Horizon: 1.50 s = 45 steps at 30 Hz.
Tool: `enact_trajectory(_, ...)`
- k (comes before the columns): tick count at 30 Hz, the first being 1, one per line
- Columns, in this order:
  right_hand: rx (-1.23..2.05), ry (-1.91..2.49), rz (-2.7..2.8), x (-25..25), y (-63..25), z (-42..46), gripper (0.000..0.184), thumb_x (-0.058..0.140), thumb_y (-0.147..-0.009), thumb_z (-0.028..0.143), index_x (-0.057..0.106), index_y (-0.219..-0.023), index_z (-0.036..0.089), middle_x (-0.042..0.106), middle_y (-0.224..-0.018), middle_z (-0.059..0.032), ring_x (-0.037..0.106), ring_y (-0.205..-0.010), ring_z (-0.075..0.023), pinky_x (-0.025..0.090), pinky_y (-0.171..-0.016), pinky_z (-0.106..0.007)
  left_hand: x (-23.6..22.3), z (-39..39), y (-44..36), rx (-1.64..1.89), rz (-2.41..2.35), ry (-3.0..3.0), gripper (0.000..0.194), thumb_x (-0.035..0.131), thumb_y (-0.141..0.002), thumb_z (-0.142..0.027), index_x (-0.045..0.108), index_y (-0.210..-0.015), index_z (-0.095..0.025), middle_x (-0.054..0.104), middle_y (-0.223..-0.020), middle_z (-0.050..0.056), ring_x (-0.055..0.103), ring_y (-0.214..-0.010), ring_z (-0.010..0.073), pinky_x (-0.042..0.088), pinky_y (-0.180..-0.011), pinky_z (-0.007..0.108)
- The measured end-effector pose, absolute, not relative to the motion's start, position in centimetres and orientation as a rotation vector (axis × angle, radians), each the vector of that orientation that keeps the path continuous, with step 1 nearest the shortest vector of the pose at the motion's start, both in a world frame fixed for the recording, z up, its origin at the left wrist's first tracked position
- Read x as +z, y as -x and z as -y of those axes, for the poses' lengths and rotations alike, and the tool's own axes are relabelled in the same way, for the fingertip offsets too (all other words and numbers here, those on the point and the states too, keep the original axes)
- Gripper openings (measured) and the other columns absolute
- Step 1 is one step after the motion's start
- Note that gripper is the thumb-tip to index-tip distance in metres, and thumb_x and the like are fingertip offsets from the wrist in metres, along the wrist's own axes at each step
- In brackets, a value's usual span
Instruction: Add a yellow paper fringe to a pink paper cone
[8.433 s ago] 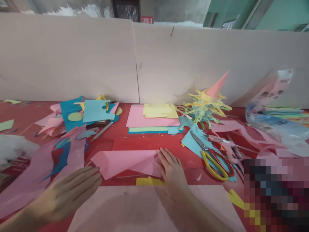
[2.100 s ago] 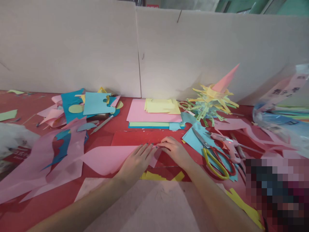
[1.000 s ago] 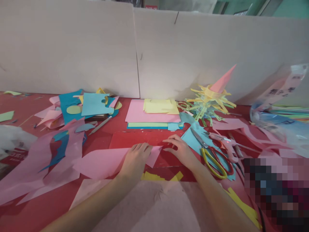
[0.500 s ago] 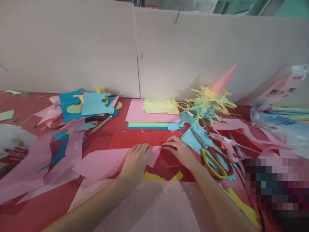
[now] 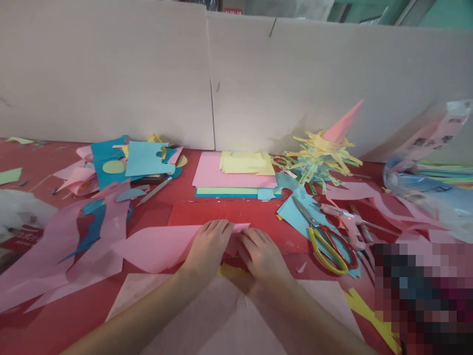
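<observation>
A sheet of pink paper (image 5: 158,246) lies across a red board (image 5: 207,212), its left part bulging in a curve and its right end narrowing to a point. My left hand (image 5: 209,246) is closed over the sheet's middle, fingers together and pressing it. Close by, my right hand (image 5: 262,256) has its fingers curled round the right end, which it partly hides. Under the hands, a bit of yellow paper (image 5: 232,271) shows at the edge of a pale sheet (image 5: 207,315). A small pink scrap (image 5: 302,267) rests right of my right hand.
Scissors (image 5: 325,246) with red and yellow handles and a pink glue gun (image 5: 349,224) lie at the right. Stacked coloured paper (image 5: 207,172) is ahead, beside a fringed paper piece with a pink cone (image 5: 342,125). Pink offcuts (image 5: 103,251) cover the left; a white partition (image 5: 129,74) stands behind.
My right hand has moved down and slightly left, its fingers now curling over the sheet's right end. That end has been rolled or folded in. A small pink scrap now shows on the right.
</observation>
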State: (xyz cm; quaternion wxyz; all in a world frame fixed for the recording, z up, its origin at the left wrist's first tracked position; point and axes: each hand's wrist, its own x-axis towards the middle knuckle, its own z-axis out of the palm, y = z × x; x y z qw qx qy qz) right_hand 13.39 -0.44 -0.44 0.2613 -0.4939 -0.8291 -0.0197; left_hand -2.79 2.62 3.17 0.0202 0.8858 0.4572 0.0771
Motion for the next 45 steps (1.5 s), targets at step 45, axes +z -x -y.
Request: enact_trajectory(45,-0.370,1.517,2.138,-2.5,-11.9,1.1,0.019,0.047,-0.083,0.010,0.063,-0.093,0.012,0.061,-0.107,-0.0129,0.054,-0.100,-0.0228,0.040,-0.089,-0.037,3.3,-2.8,2.7,0.141,-1.392,-2.790,0.035,0.047,-0.079,-0.008,0.050,-0.113,-0.015,0.059,-0.109,0.010,0.055,-0.100,0.0213,0.045,-0.086,0.035)
